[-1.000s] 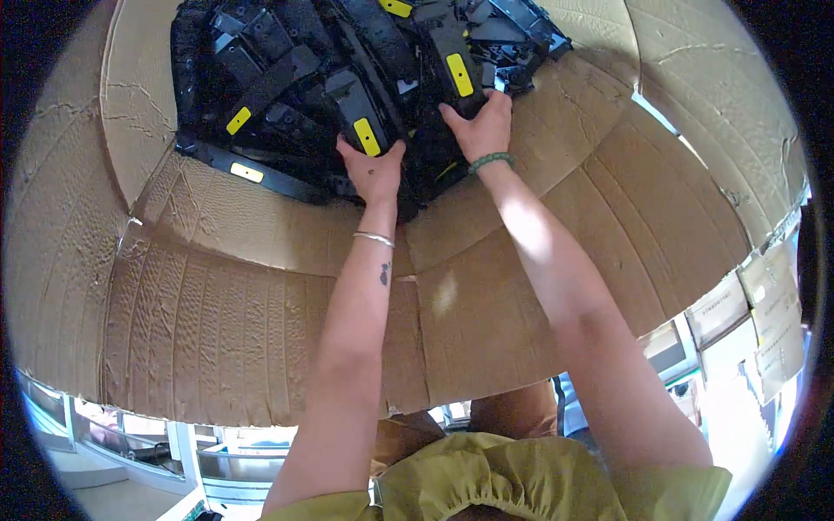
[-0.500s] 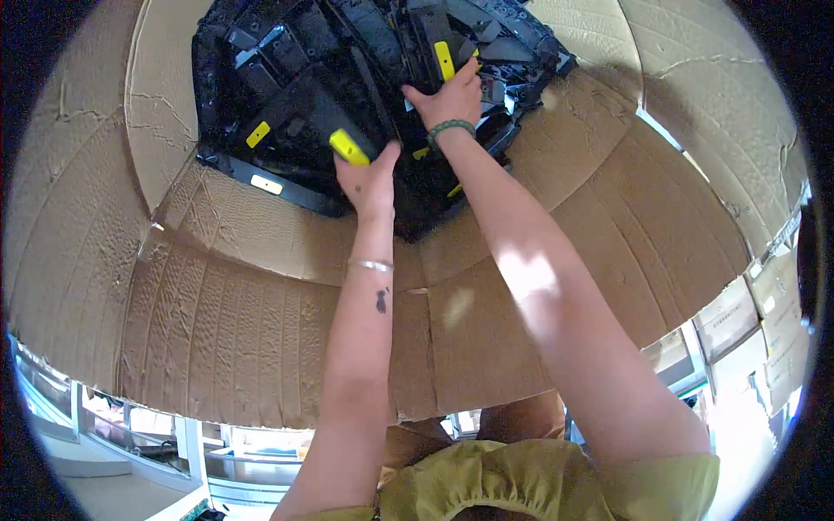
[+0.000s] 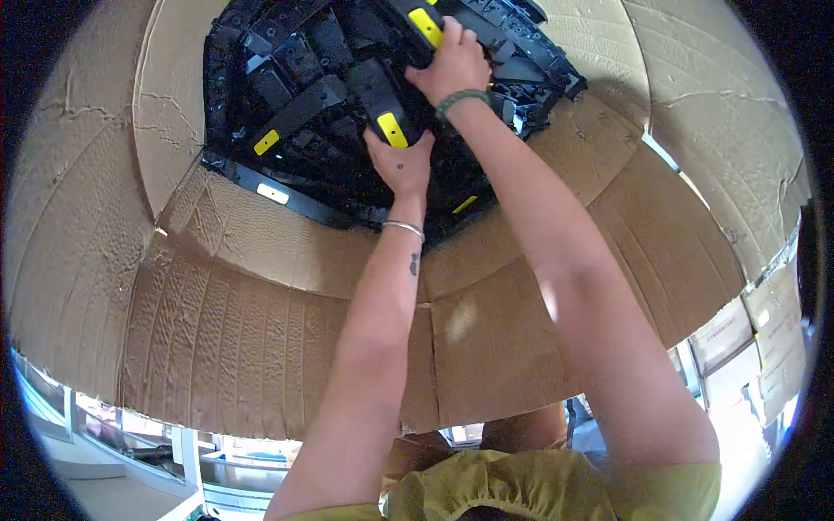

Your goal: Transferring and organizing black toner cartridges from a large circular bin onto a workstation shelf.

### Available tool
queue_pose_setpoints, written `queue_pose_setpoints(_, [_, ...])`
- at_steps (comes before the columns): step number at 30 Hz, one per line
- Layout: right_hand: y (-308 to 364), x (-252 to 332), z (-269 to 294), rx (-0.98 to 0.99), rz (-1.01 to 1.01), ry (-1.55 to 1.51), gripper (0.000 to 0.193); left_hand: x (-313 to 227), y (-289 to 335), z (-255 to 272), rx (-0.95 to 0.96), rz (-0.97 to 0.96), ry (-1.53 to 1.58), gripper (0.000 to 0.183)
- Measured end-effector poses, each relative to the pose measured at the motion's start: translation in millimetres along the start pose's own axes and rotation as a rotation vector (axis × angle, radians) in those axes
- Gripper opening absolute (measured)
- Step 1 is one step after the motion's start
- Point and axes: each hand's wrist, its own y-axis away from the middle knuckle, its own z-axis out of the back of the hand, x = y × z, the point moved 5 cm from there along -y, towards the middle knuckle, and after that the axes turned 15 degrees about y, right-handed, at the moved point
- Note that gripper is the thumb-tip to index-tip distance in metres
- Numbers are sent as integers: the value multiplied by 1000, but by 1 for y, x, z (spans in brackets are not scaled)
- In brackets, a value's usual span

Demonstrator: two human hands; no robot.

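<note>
My left hand (image 3: 404, 163) is wrapped round the near end of a long black plastic part with a yellow strip (image 3: 392, 129), thumb on one side and fingers on the other. Just right of it and farther in, my right hand (image 3: 457, 69) grips a second black plastic part, whose yellow strip (image 3: 426, 28) shows beside the fingertips. Both parts are over a jumbled heap of black plastic parts (image 3: 304, 61) inside a deep cardboard box (image 3: 269, 356). The far end of the right-hand part runs out of view.
Other yellow-marked black parts lie in the heap, one with a yellow label (image 3: 266, 142) at the left and one with a pale label (image 3: 273, 193) along the near edge. High cardboard walls surround the heap. Stacked cartons (image 3: 725, 334) stand outside at the right.
My left hand has moved right and slightly away from me, turning its black part more lengthwise. My right hand has shifted slightly, and its part's yellow strip has moved up and left.
</note>
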Motion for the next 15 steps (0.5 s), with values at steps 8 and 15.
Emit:
queue_pose_setpoints(8, [12,35,1,74,-28,81,83,15,14,0,-179,31,-59,69])
queue_pose_setpoints(15, [7,41,11,411,-12,93,87,15,18,17,-166,-115,-78,76])
